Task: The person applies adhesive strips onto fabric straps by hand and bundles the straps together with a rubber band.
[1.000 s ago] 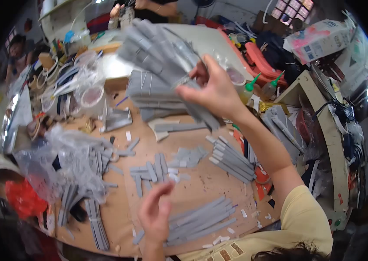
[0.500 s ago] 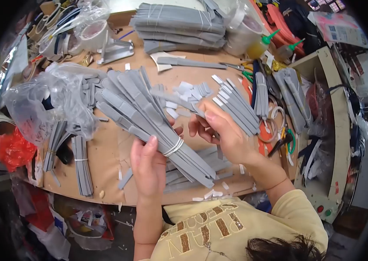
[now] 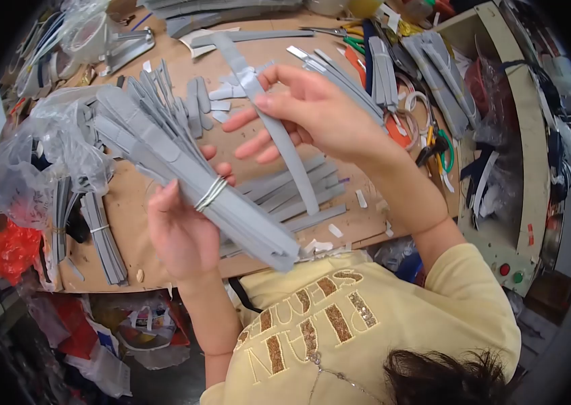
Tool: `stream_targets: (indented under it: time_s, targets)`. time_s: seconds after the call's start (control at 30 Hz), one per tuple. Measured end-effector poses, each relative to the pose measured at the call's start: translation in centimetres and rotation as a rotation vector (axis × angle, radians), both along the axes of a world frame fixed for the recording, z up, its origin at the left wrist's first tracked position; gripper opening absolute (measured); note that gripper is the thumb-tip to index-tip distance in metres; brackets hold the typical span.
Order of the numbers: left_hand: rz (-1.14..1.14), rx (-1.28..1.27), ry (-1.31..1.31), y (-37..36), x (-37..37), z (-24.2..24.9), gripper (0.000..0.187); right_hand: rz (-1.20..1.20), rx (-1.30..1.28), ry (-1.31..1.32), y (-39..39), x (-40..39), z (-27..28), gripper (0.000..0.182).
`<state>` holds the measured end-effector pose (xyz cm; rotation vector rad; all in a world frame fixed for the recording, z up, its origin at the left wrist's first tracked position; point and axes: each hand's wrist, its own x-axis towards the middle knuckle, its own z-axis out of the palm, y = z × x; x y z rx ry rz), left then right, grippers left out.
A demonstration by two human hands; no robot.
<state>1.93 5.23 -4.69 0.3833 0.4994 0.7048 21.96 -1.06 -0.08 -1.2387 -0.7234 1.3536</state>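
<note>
Left hand [image 3: 180, 233] clenched around bundle of grey strips [image 3: 184, 172], rubber-banded mid-length, fanned at far end, held tilted above table [image 3: 153, 253]. Right hand [image 3: 312, 115] pinching single grey strip [image 3: 272, 125], long, flat, hanging down over loose strips. Bundle's fanned tips merging with clutter behind, count unreadable.

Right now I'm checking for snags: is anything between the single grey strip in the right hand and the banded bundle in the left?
Nothing visible. The right hand holds the strip beside the bundle gripped by the left hand; only open air above the table lies between them.
</note>
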Motion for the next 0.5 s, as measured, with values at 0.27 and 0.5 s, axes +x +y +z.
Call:
stream_targets:
  time_s: [0.27, 0.5]
  targets:
    - [-0.031, -0.014, -0.168, 0.3, -0.5, -0.9, 0.056, 0.099, 0.005, -0.026, 1.2, -0.5, 0.3, 0.013]
    - [-0.027, -0.038, -0.252, 0.7, -0.8, -0.5, 0.059, 0.133, 0.099, -0.004, 2.3, -1.4, -1.8, 0.011]
